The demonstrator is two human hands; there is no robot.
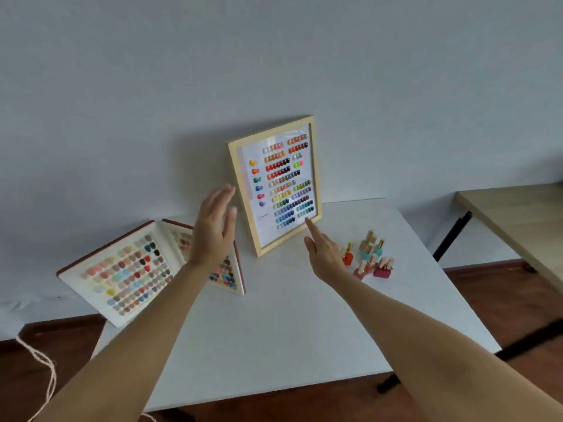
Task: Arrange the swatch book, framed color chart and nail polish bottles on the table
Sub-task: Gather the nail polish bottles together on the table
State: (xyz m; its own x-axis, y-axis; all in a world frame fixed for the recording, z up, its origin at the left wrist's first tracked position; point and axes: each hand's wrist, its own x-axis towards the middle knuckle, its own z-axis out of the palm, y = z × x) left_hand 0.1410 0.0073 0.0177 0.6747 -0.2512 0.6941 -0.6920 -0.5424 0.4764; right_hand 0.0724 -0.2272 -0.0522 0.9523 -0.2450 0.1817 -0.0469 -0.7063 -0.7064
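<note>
The framed color chart [275, 184] stands tilted at the white worktop's [274, 330] back, between the open swatch book [131, 269] and the clustered nail polish bottles [370, 257]. The left hand [213, 229] and right hand [324, 254] hover spread and empty on either side of the chart.

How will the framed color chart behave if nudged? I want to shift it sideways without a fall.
The framed color chart stands on its lower edge, leaning back toward the wall, so a push up high would probably tip it. Its thin wooden frame looks rigid and light. On the smooth white table, the bottom edge may slide easily.
</note>
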